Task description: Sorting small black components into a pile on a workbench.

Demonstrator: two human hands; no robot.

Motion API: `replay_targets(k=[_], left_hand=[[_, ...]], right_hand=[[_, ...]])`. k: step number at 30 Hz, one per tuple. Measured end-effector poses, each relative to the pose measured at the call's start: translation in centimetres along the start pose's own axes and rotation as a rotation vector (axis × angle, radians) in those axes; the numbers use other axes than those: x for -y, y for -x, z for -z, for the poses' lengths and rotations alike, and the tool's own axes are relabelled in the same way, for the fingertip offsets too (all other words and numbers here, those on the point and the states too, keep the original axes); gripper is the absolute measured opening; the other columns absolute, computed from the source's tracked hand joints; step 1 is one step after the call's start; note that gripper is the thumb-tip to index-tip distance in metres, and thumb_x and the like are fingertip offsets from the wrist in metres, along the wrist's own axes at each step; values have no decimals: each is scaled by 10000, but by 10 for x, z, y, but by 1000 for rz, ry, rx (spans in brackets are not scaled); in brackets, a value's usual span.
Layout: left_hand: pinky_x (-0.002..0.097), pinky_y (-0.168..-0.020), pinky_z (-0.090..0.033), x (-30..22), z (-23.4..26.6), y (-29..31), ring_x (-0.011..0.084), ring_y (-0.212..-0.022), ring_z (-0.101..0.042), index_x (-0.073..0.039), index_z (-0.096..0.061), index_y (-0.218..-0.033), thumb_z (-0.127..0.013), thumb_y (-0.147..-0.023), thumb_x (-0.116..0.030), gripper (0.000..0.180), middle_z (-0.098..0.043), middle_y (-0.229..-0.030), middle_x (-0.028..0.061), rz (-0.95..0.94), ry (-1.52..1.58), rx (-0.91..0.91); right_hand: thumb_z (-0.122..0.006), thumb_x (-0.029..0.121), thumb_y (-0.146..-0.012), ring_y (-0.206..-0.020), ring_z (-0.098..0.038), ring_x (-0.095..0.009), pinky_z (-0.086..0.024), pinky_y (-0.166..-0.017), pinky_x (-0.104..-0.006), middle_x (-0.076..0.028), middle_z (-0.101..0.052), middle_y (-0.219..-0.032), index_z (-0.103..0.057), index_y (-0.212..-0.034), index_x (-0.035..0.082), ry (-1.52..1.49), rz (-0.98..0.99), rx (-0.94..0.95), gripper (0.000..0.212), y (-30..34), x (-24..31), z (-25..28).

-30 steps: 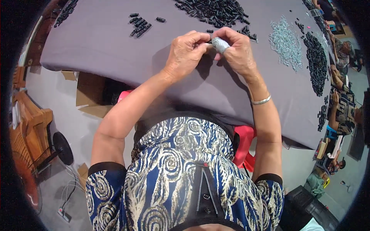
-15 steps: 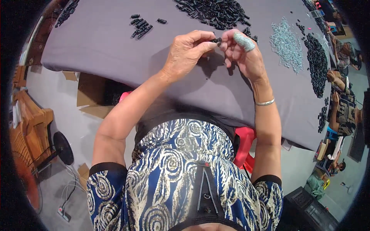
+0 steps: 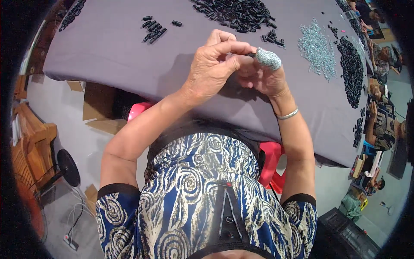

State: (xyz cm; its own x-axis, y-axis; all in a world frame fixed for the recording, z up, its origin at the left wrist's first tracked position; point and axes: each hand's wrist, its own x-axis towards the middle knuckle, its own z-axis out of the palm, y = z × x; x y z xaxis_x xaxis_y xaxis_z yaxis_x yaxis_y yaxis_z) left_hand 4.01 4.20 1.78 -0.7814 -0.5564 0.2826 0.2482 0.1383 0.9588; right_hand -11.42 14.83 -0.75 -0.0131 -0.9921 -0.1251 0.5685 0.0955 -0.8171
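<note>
My left hand (image 3: 210, 69) pinches a small black cylindrical part (image 3: 251, 55) between thumb and fingers, above the grey cloth. Most of that part is hidden by the fingertips. My right hand (image 3: 269, 80) meets it from the other side, its fingers curled in. A pale speckled covering (image 3: 268, 59) wraps the right thumb, which presses at the part's end. Just beyond the hands lies a small group of black parts (image 3: 273, 39), and behind it a large pile of black parts (image 3: 235, 15). Farther left several more black parts (image 3: 153, 30) lie in a loose cluster.
A heap of small silvery pieces (image 3: 318, 49) and a long black pile (image 3: 351, 71) lie on the right of the cloth-covered table (image 3: 116, 52). An open cardboard box (image 3: 97, 103) is under the left edge. Other people (image 3: 381, 125) sit along the far right side.
My hands have come together. The right thumb has closed down onto the black part, which now shows less. The right forearm has shifted slightly left.
</note>
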Motion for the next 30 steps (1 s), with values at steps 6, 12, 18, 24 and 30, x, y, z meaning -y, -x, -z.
replay_targets(k=[6,12,18,24,30], left_hand=[[195,-696,-404,2,-6,5,72,-782,-444,-46,-704,-969,-716,-768,-74,203,-454,-928,6,-118,48,-56],[196,-693,-420,0,-12,6,71,-767,-464,-15,-694,-961,-730,-767,-82,208,-459,-938,13,-38,84,-81],[196,-699,-431,2,-9,2,63,-781,-477,-29,-700,-933,-743,-751,-63,190,-476,-939,3,-74,65,-106],[187,-663,-450,1,1,-3,59,-794,-513,-43,-706,-923,-740,-748,-52,179,-513,-952,-5,-111,-97,-68],[195,-645,-473,16,5,-9,66,-763,-557,-28,-703,-925,-722,-769,-51,159,-575,-916,13,-75,-28,-141]], right_hand=[[-552,506,-819,-547,-390,-86,-297,-457,-224,50,-432,-655,-613,-978,111,-199,-3,-154,430,4,-2,-45],[-558,515,-804,-474,-287,-82,-230,-411,-220,64,-267,-572,-537,-844,121,-258,-56,-86,397,3,1,-51],[-508,529,-813,-454,-289,-86,-263,-412,-217,60,-313,-564,-556,-982,24,-234,-67,-89,535,-4,0,-45],[-475,450,-876,-516,-324,-83,-257,-469,-233,49,-369,-583,-571,-916,79,-46,18,-215,386,-5,1,-39],[-278,626,-931,-527,-240,-36,-177,-440,-192,70,-298,-635,-545,-940,71,6,-70,-384,616,-14,16,-50]])
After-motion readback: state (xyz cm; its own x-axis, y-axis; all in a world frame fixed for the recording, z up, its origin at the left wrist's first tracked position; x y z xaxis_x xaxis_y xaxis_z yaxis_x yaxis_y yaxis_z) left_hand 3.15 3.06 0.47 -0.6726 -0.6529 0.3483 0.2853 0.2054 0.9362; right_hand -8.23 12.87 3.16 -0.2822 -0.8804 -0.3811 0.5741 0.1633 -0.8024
